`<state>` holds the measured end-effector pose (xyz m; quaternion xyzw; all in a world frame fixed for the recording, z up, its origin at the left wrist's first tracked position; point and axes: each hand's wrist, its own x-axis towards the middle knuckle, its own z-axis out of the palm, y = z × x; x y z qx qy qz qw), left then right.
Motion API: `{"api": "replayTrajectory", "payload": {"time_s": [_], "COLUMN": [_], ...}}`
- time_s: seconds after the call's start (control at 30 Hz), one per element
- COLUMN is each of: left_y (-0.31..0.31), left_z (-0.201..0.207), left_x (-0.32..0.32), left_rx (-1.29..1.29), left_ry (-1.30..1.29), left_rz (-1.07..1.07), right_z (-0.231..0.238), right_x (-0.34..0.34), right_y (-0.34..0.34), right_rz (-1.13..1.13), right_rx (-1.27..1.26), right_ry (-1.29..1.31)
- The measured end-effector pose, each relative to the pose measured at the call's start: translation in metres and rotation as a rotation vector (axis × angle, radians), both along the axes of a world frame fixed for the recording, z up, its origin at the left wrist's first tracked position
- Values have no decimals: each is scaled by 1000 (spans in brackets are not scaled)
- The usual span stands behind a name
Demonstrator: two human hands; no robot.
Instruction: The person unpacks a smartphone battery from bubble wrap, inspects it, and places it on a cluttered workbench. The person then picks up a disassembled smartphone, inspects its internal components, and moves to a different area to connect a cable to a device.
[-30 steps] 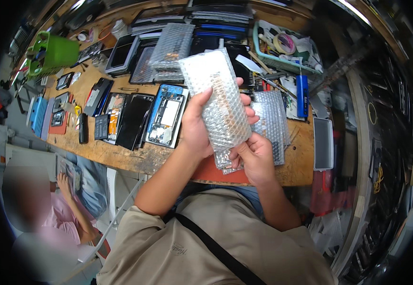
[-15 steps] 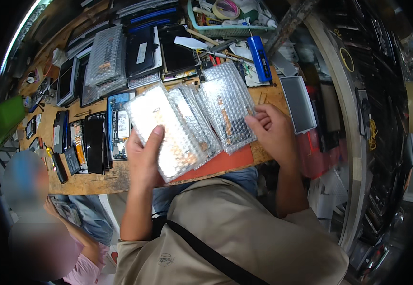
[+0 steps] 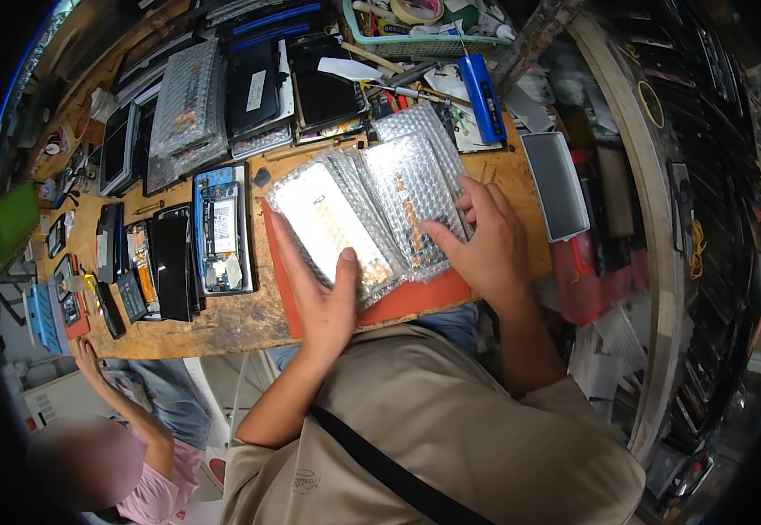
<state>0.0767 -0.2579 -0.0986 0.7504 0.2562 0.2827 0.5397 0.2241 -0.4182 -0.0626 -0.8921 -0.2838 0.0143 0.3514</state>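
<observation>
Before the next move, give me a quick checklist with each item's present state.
1. Left hand touching the left bubble pack: ok, thumb over its near end.
2. Right hand touching the right bubble pack: ok, at its right side.
3. Firm grip by both hands: cannot tell.
4. Red mat uncovered: not ok, packs lie over much of it.
5. Packs' contents undamaged: cannot tell, wrap and glare hide them.
6. Blue tool apart from both hands: ok.
</observation>
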Motion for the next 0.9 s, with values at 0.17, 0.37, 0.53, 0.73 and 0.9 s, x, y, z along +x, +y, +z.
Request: {"api": "replayTrajectory", "payload": {"time_s": [0.17, 0.37, 0.53, 0.73, 0.9], "left_y": [-7, -6, 2, 27, 41], "left_z": [2, -1, 13, 43, 29], "left_x": [2, 1, -3, 7, 4], "left_rx": [-26, -32, 248, -3, -39], "left_ry": [-14, -14, -97, -306, -369], "left_rz": [19, 26, 132, -65, 224], "right_z": [-2, -17, -3, 14, 18], "right_x": [-10, -4, 13, 5, -31], "right_y": [7, 4, -4, 12, 50], "right_rz": [20, 44, 72, 232, 343], "right_rx": [-1, 370, 618, 766, 510], "right_ry": [-90, 514, 602, 769, 453]}}
